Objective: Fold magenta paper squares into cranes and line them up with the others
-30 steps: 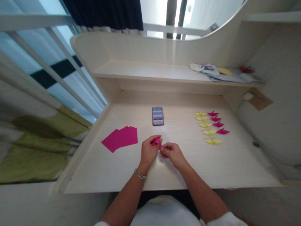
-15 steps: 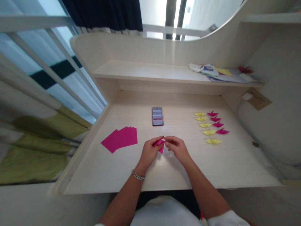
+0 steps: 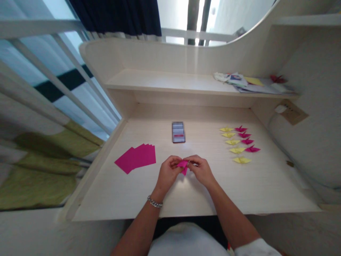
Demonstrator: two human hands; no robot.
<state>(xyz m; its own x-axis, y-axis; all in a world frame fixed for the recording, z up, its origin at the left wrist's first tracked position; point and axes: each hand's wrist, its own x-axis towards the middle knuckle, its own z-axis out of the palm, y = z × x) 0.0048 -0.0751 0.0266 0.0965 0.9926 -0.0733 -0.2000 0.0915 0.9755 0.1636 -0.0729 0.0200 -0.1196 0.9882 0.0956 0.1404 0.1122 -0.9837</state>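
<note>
A small folded pink paper piece (image 3: 183,165) is held between both hands just above the middle of the pale wooden desk (image 3: 133,192). My left hand (image 3: 167,172), with a bracelet on its wrist, pinches the piece's left side. My right hand (image 3: 201,169) pinches its right side, fingertips close to those of the left. A fanned stack of flat pink paper sheets (image 3: 136,156) lies on the desk to the left of my hands.
A phone (image 3: 178,132) lies face up beyond my hands. At the right stand two rows of folded paper figures, yellow (image 3: 233,142) and pink (image 3: 245,138). The shelf above holds loose papers (image 3: 247,83) and a red folded figure (image 3: 277,78).
My right hand rose from below the pink piece to level with its right side and closed in on it. Both hands shifted slightly right, turning the piece between them.
</note>
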